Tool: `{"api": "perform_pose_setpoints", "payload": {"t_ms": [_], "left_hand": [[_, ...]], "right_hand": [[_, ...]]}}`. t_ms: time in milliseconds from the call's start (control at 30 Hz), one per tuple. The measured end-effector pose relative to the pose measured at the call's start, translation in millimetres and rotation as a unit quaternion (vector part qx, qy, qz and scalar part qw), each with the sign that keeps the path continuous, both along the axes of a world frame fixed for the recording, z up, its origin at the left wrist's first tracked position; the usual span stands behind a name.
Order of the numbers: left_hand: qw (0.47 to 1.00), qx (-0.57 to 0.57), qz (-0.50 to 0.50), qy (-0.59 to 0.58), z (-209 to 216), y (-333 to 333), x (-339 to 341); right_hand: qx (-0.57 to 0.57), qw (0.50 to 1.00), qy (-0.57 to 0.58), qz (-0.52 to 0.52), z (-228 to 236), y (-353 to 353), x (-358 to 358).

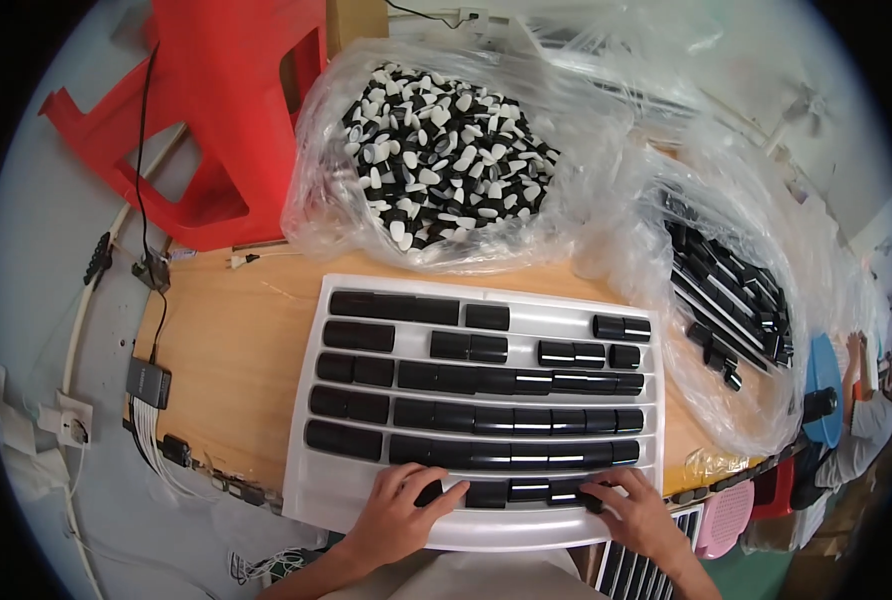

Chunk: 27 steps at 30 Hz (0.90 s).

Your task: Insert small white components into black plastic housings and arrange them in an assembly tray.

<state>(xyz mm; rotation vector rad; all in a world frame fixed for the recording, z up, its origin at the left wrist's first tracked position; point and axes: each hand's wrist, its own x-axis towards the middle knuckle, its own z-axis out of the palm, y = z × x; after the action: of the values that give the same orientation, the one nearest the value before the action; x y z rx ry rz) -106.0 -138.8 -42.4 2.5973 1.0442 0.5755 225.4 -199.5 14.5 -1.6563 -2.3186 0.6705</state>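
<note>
A silver-white grooved tray lies in front of me, its rows partly filled with short glossy black cylinders. Over the nearest row, my left hand has thumb and fingers closed around a black cylinder at the left end. To its right in the same groove sit a few more black cylinders. My right hand pinches a black cylinder at that row's right end; its fingers partly cover the piece.
Behind the tray, a clear plastic bag holds a heap of black-and-white pieces. Another bag at right contains black tubes. A red plastic stool stands far left; a grey cable box sits on the wooden table. Another person is at far right.
</note>
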Motion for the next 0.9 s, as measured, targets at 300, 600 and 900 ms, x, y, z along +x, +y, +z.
{"api": "perform_pose_setpoints", "payload": {"t_ms": [300,600,900], "left_hand": [[0.924,-0.206,-0.012,-0.322,39,7,49],[0.702,-0.389,0.165,-0.574,52,39,37],[0.749,-0.358,0.201,-0.52,47,53,17]], "right_hand": [[-0.132,0.937,0.32,-0.054,38,71,-73],[0.27,0.932,0.203,-0.131,-53,351,-90],[0.366,0.885,0.178,-0.228,-67,392,-104]]}}
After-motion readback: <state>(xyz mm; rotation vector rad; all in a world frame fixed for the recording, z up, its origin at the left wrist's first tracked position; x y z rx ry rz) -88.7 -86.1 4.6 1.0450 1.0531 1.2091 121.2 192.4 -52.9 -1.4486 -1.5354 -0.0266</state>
